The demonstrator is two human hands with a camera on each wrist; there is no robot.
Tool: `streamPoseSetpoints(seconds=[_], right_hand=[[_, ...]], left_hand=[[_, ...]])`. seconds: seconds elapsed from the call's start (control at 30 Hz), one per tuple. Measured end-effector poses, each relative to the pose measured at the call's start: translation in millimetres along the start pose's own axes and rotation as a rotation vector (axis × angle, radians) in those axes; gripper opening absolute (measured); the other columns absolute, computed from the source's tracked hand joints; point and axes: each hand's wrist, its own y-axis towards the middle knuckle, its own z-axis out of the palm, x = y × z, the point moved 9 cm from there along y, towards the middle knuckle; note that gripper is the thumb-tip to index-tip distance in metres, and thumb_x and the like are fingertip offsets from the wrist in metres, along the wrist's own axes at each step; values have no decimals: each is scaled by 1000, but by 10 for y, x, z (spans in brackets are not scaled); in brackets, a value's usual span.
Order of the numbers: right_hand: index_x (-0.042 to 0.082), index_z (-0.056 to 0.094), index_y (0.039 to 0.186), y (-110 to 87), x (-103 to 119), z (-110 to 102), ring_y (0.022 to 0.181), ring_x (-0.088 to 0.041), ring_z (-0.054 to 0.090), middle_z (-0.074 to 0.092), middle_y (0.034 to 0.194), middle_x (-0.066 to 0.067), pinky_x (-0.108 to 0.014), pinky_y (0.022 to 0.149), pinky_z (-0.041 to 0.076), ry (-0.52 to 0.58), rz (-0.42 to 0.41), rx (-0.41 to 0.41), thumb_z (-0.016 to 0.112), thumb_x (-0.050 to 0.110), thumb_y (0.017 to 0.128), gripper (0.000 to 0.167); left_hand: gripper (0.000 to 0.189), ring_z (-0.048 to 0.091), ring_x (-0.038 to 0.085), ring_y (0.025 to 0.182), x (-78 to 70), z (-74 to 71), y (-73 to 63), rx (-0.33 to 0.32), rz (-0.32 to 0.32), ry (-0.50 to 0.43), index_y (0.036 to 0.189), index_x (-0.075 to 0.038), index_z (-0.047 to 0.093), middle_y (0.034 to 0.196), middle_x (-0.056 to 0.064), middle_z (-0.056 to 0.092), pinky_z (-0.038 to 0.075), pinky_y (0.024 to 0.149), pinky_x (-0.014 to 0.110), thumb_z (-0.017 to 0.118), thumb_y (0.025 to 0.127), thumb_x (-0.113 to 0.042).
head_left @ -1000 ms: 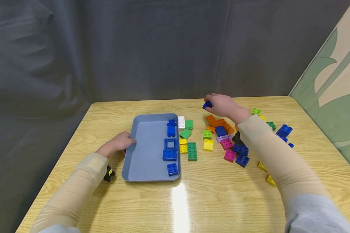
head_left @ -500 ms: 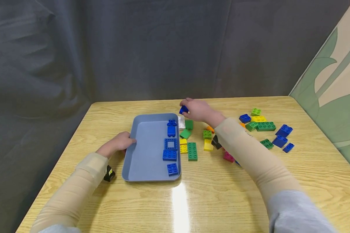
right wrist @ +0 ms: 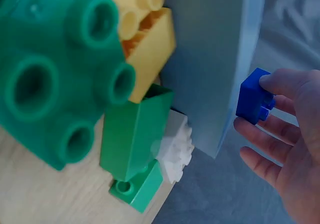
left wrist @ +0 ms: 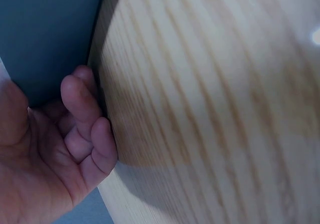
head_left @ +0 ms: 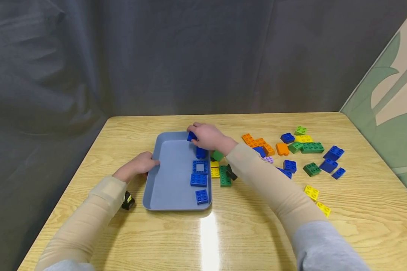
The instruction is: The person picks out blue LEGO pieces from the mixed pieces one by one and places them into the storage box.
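A blue-grey tray (head_left: pixel 169 188) lies on the table with several blue bricks along its right side, among them a square frame-like piece (head_left: pixel 200 166). My left hand (head_left: pixel 140 164) grips the tray's left rim, thumb over the edge. In the left wrist view the fingers (left wrist: pixel 80 101) curl against the outer wall. My right hand (head_left: pixel 208 136) pinches a small blue brick (right wrist: pixel 251 96) between thumb and fingers, over the tray's far right corner. Its studs point toward the palm in the right wrist view. The hand hides part of the tray's far end.
Right of the tray lie yellow bricks (head_left: pixel 215 172), a long green brick (head_left: pixel 225 180) and a white brick (right wrist: pixel 175 146). Farther right are scattered orange (head_left: pixel 282 149), blue (head_left: pixel 334 153), green (head_left: pixel 312 169) and yellow bricks (head_left: pixel 311 192). A dark cloth (head_left: pixel 190 56) hangs behind the table.
My right hand has carried the blue brick leftward from above the scattered bricks to over the tray's far right corner. My left hand stays on the tray's rim.
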Motion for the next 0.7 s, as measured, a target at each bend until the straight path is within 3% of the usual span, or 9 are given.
streamPoseSetpoints(seconds=[0.23, 0.47, 0.7], right_hand=[[9, 48, 141, 106, 172, 133, 112, -23, 58, 55, 132, -12, -37, 96, 46, -88, -28, 80, 59, 26, 98, 48], [12, 51, 137, 172, 263, 245, 104, -21, 60, 57, 125, -10, -35, 89, 49, -166, -26, 139, 55, 25, 100, 39], [14, 51, 135, 195, 251, 314, 105, -21, 60, 56, 126, -8, -35, 88, 50, -177, 2, 162, 52, 25, 101, 35]], left_hand=[[28, 61, 22, 62, 17, 14, 37, -21, -14, 22, 98, 8, 59, 79, 15, 63, 51, 57, 34, 45, 99, -16], [29, 60, 22, 63, 12, 16, 13, -19, -17, 31, 99, 8, 59, 79, 15, 61, 50, 58, 34, 45, 99, -17], [28, 60, 22, 63, 19, 17, 15, -25, -21, 32, 99, 8, 58, 79, 14, 61, 50, 58, 34, 45, 99, -16]])
